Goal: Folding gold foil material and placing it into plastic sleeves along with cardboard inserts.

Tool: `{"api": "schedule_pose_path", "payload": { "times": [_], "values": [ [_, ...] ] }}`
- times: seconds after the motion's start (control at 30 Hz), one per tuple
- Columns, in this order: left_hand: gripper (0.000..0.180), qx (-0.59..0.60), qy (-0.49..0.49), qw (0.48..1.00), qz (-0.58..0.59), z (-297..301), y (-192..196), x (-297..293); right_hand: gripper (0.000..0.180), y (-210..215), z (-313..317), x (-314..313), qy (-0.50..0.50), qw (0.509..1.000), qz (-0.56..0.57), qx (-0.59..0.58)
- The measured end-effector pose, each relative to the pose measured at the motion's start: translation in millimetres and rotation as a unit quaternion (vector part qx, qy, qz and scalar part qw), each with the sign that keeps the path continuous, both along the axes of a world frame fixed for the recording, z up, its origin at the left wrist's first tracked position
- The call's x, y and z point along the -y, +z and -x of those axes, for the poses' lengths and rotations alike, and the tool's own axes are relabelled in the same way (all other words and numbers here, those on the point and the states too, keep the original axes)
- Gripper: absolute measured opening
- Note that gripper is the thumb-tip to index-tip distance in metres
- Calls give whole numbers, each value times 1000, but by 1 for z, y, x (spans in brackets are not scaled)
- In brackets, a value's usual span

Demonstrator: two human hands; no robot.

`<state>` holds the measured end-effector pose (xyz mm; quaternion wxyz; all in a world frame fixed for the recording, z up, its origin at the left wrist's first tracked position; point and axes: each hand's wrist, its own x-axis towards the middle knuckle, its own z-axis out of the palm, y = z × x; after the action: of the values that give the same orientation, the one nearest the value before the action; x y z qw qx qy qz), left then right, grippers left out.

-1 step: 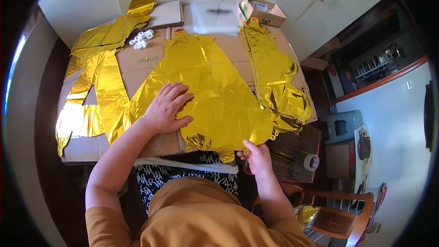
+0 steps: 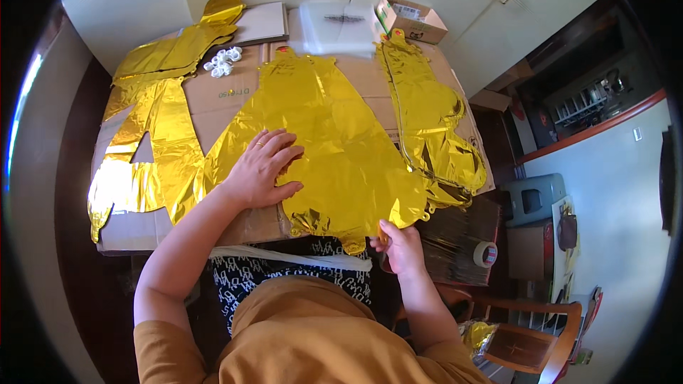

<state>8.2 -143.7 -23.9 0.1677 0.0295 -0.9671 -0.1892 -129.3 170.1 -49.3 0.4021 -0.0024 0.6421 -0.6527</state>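
A flat gold foil balloon (image 2: pixel 334 128) lies across the middle of the cardboard-covered table, its near edge at the table's front edge. My left hand (image 2: pixel 265 167) rests on its left part, palm down, fingers outstretched and slightly bent. At the near right edge, my right hand (image 2: pixel 400 247) pinches the foil between thumb and fingers; the other fingertips are partly hidden. To the left, another gold foil balloon (image 2: pixel 167 135) lies flat, its legs spread toward the front. A creased gold foil balloon (image 2: pixel 430 121) lies on the right.
Small white rings (image 2: pixel 222 62) sit in a cluster at the back left. Behind are a flat white board (image 2: pixel 262 23), clear plastic sheets (image 2: pixel 334 25) and an open cardboard box (image 2: pixel 413 18). A tape roll (image 2: pixel 485 254) lies right of my hand; beyond are a wooden chair (image 2: pixel 569 313) and a grey stool (image 2: pixel 533 195).
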Motion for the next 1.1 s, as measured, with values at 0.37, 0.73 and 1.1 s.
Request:
{"api": "schedule_pose_path", "payload": {
  "times": [0.37, 0.73, 1.1],
  "values": [
    [55, -13, 73, 997, -35, -29, 34, 33, 22, 21, -41, 12, -41, 997, 59, 40],
    [53, 20, 117, 993, 10, -41, 9, 20, 24, 13, -37, 10, -48, 998, 43, -23],
    [57, -29, -37, 999, 20, 12, 1, -7, 23, 0, -28, -1, -67, 994, 67, -52]
  ]
}}
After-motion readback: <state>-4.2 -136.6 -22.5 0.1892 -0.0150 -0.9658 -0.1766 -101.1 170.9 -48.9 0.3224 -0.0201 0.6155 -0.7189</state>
